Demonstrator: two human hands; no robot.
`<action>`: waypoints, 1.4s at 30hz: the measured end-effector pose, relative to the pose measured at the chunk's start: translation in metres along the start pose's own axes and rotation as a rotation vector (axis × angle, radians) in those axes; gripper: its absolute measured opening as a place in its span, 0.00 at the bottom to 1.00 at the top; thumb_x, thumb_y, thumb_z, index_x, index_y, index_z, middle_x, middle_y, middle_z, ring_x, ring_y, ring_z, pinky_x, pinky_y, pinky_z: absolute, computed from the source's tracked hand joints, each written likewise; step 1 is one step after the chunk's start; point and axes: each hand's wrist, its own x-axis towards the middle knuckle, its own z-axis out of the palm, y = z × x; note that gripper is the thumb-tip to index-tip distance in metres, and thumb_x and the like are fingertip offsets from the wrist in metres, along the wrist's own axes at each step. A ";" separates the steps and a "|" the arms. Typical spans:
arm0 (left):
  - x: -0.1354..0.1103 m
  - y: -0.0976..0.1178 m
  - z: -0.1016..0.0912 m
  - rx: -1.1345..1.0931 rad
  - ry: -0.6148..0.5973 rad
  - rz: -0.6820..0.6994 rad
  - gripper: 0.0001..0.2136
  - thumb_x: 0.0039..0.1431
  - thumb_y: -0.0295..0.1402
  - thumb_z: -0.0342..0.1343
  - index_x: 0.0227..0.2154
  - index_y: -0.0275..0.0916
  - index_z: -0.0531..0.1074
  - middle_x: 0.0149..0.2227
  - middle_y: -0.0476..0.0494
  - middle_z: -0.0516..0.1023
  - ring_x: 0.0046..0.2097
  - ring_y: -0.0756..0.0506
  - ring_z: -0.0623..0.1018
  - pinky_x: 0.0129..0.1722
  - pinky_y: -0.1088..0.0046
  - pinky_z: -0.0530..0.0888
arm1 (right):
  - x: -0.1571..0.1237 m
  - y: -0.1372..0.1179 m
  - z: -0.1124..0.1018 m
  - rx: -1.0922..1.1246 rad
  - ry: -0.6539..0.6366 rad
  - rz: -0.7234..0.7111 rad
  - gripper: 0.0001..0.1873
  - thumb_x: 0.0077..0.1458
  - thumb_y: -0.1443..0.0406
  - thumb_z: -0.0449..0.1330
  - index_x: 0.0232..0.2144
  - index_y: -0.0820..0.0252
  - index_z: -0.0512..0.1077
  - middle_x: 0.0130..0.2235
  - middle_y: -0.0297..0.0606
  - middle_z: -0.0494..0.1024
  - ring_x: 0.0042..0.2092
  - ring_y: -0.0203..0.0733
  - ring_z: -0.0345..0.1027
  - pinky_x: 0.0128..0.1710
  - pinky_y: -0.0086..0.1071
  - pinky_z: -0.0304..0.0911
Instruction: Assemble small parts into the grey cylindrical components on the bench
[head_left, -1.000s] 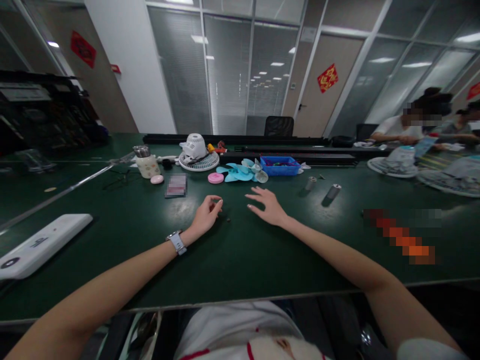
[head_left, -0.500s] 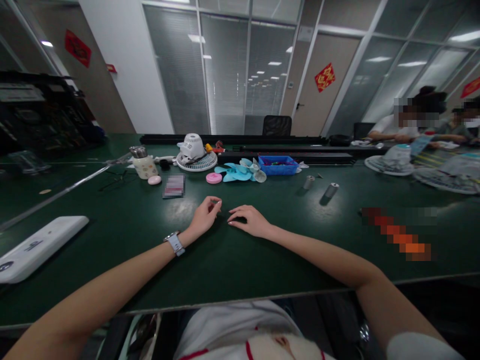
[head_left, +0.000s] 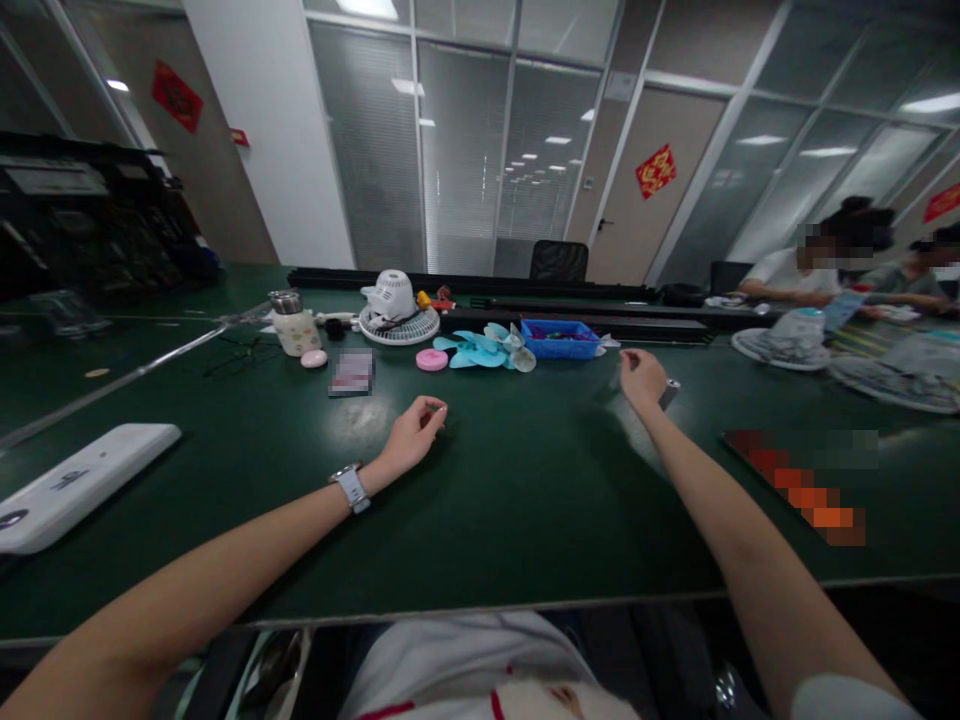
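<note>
My left hand (head_left: 414,430) rests on the green table (head_left: 525,480), wearing a wrist watch (head_left: 352,486). Its thumb and forefinger are pinched together on something too small to name. My right hand (head_left: 641,374) is stretched out to the right, its fingers closed in a pinch and lifted slightly off the table. It sits right beside a grey metal cylinder (head_left: 669,388), which it partly hides. What the pinch holds I cannot make out.
Beyond my hands lie a blue tray (head_left: 559,340), cyan fan blades (head_left: 484,347), a pink disc (head_left: 431,359), a white fan grille with motor (head_left: 397,310) and a cup (head_left: 294,327). A white device (head_left: 75,485) lies at the left. Other people sit at the far right.
My right hand closed over a small dark bit by my left hand, then swung right to the grey cylinders in a pinch. The bit no longer shows. My left hand stayed put.
</note>
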 end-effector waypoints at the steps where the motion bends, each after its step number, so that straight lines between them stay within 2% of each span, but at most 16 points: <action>1: 0.000 -0.001 0.000 0.000 -0.001 0.000 0.18 0.60 0.48 0.52 0.44 0.40 0.70 0.31 0.47 0.76 0.31 0.46 0.76 0.31 0.70 0.71 | 0.005 0.007 0.000 -0.026 -0.017 0.033 0.18 0.61 0.61 0.52 0.45 0.63 0.77 0.45 0.51 0.79 0.43 0.52 0.71 0.43 0.40 0.62; 6: 0.001 -0.003 -0.001 0.022 -0.018 0.010 0.18 0.61 0.48 0.51 0.45 0.40 0.69 0.32 0.47 0.76 0.33 0.46 0.77 0.31 0.70 0.71 | 0.011 0.020 0.002 -0.102 -0.108 0.117 0.15 0.60 0.61 0.55 0.44 0.60 0.78 0.43 0.50 0.80 0.42 0.51 0.71 0.42 0.39 0.62; 14: 0.001 -0.006 0.000 0.016 -0.017 0.014 0.18 0.61 0.48 0.52 0.45 0.40 0.70 0.32 0.47 0.76 0.34 0.45 0.77 0.31 0.70 0.71 | 0.009 0.019 0.005 -0.133 -0.095 0.133 0.16 0.62 0.60 0.55 0.45 0.57 0.79 0.43 0.50 0.80 0.43 0.51 0.72 0.42 0.40 0.62; 23: 0.001 -0.004 0.000 0.028 -0.014 0.013 0.17 0.61 0.47 0.52 0.44 0.39 0.70 0.31 0.47 0.75 0.34 0.45 0.76 0.32 0.70 0.71 | 0.000 0.021 0.008 -0.155 -0.100 0.081 0.18 0.63 0.61 0.52 0.45 0.62 0.78 0.45 0.53 0.79 0.44 0.53 0.72 0.43 0.40 0.62; 27: 0.001 -0.003 0.000 0.042 -0.015 0.010 0.17 0.62 0.47 0.51 0.45 0.39 0.69 0.31 0.47 0.75 0.33 0.45 0.76 0.32 0.70 0.71 | -0.011 0.022 0.012 -0.219 -0.122 0.038 0.20 0.65 0.58 0.49 0.50 0.63 0.72 0.44 0.54 0.79 0.44 0.54 0.73 0.43 0.40 0.63; 33: 0.002 -0.007 -0.002 0.054 -0.030 0.023 0.17 0.63 0.48 0.50 0.45 0.40 0.69 0.33 0.47 0.76 0.35 0.45 0.77 0.34 0.69 0.71 | -0.021 0.027 0.019 -0.242 -0.181 -0.003 0.24 0.63 0.57 0.54 0.56 0.65 0.62 0.46 0.56 0.77 0.46 0.57 0.74 0.42 0.41 0.64; 39: 0.002 -0.008 -0.001 0.063 -0.034 0.016 0.18 0.63 0.48 0.51 0.45 0.40 0.69 0.33 0.47 0.76 0.34 0.45 0.77 0.34 0.69 0.71 | -0.021 0.033 0.025 -0.166 -0.195 0.014 0.29 0.60 0.59 0.57 0.59 0.65 0.58 0.50 0.57 0.76 0.47 0.57 0.73 0.45 0.42 0.65; 42: 0.002 -0.007 -0.001 0.063 -0.024 0.014 0.18 0.62 0.48 0.51 0.45 0.40 0.69 0.33 0.46 0.77 0.35 0.45 0.77 0.34 0.69 0.72 | -0.018 0.037 0.030 -0.062 -0.168 0.082 0.32 0.59 0.57 0.58 0.60 0.67 0.58 0.49 0.57 0.77 0.48 0.57 0.73 0.47 0.44 0.65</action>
